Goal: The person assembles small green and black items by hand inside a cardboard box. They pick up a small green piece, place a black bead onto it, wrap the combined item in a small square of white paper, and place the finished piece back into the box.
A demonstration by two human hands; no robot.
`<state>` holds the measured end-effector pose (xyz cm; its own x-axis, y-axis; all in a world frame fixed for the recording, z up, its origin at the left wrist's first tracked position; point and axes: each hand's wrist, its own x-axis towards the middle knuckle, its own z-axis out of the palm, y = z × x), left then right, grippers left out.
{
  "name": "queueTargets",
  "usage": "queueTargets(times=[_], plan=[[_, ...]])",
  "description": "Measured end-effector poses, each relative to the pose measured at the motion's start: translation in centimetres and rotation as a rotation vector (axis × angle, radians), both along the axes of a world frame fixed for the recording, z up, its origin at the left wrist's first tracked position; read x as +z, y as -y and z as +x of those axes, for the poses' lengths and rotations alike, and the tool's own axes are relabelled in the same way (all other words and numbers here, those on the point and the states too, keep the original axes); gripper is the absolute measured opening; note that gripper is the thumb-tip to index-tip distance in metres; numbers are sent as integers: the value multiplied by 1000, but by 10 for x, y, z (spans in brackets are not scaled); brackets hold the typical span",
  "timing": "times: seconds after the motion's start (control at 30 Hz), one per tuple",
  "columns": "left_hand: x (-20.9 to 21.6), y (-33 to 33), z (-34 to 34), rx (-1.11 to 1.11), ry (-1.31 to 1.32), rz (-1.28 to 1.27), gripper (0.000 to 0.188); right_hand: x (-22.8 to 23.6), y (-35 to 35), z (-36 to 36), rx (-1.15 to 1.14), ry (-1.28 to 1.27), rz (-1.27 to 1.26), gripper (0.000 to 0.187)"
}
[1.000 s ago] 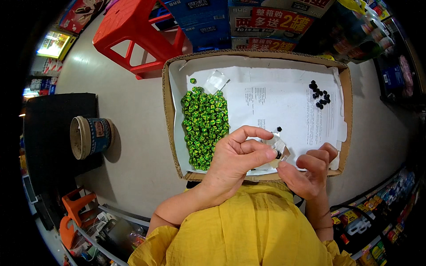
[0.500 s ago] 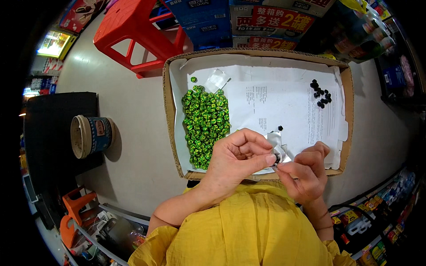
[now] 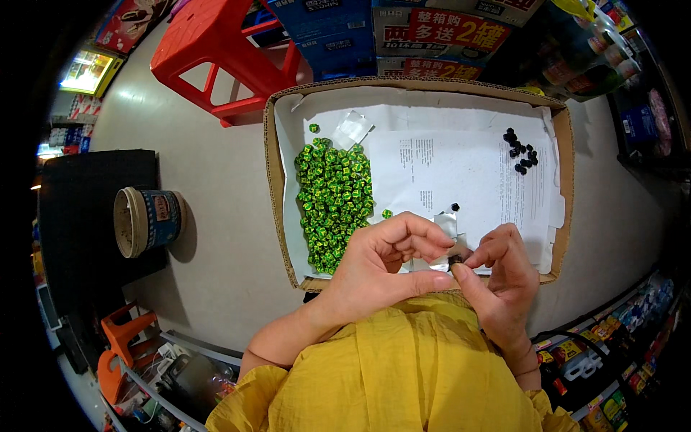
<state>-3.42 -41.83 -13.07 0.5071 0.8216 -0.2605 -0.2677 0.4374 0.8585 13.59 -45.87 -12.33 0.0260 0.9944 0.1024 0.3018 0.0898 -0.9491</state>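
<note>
My right hand [image 3: 502, 277] pinches a small dark piece [image 3: 454, 260] between thumb and fingers, over the near part of a shallow cardboard tray [image 3: 565, 245]. Close beside it, my left hand [image 3: 392, 259] curves with its thumb and fingers apart, nothing visibly held. Silver foil squares [image 3: 446, 225] lie just beyond the fingertips, partly hidden by them. One black piece [image 3: 455, 207] rests past the foil, and several more black pieces [image 3: 521, 153] cluster at the far right. Many small green-and-yellow faceted pieces [image 3: 335, 194] fill the tray's left side; a single one [image 3: 387, 214] sits near my left knuckles.
White printed paper [image 3: 468, 165] lines the tray, with a clear or silvery square sheet [image 3: 353, 129] at its far left. Beyond stand a red plastic stool [image 3: 209, 57] and stacked drink cartons [image 3: 439, 36]. A bucket [image 3: 147, 222] is on the left; packaged goods [image 3: 590, 360] line the lower right.
My left thumb and fingers have spread away from the dark piece, which now sits in my right hand's pinch. The right hand has turned slightly, and the lone green piece is more exposed.
</note>
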Motion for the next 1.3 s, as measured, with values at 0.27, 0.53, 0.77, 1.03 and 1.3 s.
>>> queueTargets(times=[0.27,0.53,0.77,1.03,1.3], plan=[[4,2,-5,36,-41,-76,28,2,-4,-5,-3,-230,-165,19],[9,11,-2,118,-125,60,33,1,-8,3,126,-215,-192,16],[4,15,-2,127,-178,124,30,-4,-12,5,166,-116,-96,17],[9,7,-3,59,-12,-255,37,8,-12,9,234,513,394,23],[7,6,-6,10,24,-242,32,11,-5,16,279,762,630,28]])
